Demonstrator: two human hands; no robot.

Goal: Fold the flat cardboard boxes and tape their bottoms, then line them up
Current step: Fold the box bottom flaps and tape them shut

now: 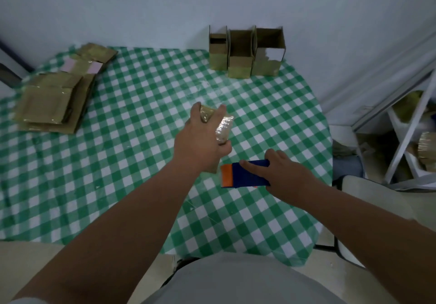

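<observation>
Left hand [203, 138] is gripping a folded box [218, 126] from above, fingers and thumb curled round its far and near edges, sitting about table centre. Glossy tape is catching light on the box's upturned face, so I'm reading that as the bottom, taped or mid-tape; can't tell whether the strip is cut yet.

Right hand [283, 171] is resting on the blue-and-orange tape dispenser [245, 174] at 4 o'clock from the box, just beside it. Index finger is lying straight along the top, remaining fingers wrapping the far end. Looks like a hold, not a loose touch.

Moving outward: three finished boxes [246, 52] are standing upright, open tops up, in a touching row at 1 o'clock near the wall. Flat stack [54, 105] is sitting at 10 o'clock, well apart from the hands, with more flats [94, 60] lying behind it toward 11. Everything is sitting on the green-checked table [118, 162].

Status, judging by layout: three done and lined up, fourth in hand at the taping step. It's waiting to be flipped and placed at the row's end. The flat pile is looking like several boxes left, exact count unclear.
</observation>
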